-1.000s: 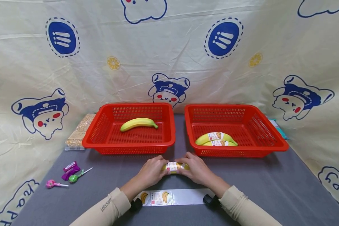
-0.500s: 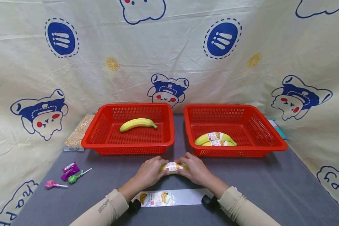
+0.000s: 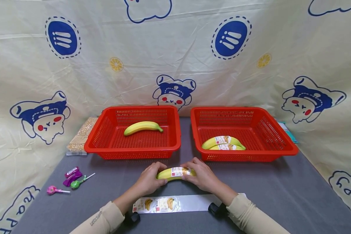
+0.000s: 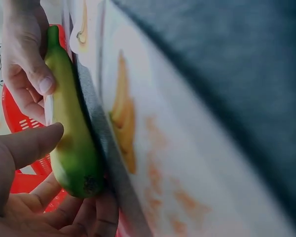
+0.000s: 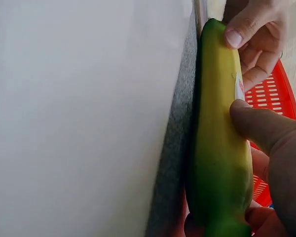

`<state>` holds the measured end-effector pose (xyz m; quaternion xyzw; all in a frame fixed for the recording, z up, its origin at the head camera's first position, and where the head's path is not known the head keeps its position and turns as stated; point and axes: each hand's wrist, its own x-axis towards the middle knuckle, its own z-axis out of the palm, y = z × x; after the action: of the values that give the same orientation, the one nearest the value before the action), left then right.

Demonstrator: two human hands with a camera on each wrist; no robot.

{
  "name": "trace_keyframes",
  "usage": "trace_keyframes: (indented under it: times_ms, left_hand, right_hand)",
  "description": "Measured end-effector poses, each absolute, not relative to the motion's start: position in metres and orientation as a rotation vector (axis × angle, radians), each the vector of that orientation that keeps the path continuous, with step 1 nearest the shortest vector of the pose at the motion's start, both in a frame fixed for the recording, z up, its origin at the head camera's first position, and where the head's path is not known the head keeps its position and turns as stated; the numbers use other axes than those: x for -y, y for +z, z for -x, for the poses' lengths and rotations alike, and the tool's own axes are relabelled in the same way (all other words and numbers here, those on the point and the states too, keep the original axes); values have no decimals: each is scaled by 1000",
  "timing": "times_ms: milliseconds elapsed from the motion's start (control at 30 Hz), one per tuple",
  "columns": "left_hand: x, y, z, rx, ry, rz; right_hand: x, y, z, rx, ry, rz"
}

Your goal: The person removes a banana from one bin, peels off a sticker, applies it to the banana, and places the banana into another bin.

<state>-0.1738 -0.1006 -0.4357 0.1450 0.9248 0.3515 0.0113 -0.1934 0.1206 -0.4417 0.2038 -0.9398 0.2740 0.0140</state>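
Note:
A yellow banana with greenish ends lies crosswise between both hands, in front of the baskets. On its upper side is a white banana-print sticker. My left hand holds its left end, thumb on the near side and fingers around the tip. My right hand grips the right part, its thumb beside the sticker's edge. Below the wrists lies a shiny strip of stickers, with banana prints on its left part and bare backing on the right.
The left red basket contains one plain banana. In the right red basket lie two stickered bananas. A bag of kernels leans by the left basket. Wrapped candy and two lollipops lie at the left.
My left hand has slid left along the banana to its end, uncovering more of the peel and the strip's left end. My right hand has stayed in place.

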Motion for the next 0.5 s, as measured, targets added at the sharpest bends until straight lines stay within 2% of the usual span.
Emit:
trace_keyframes:
  times_ms: [500]
  left_hand:
    - [106,-437,170,-2855,1158,-406]
  right_hand:
    - [-121,-444,191,2927,912,-640]
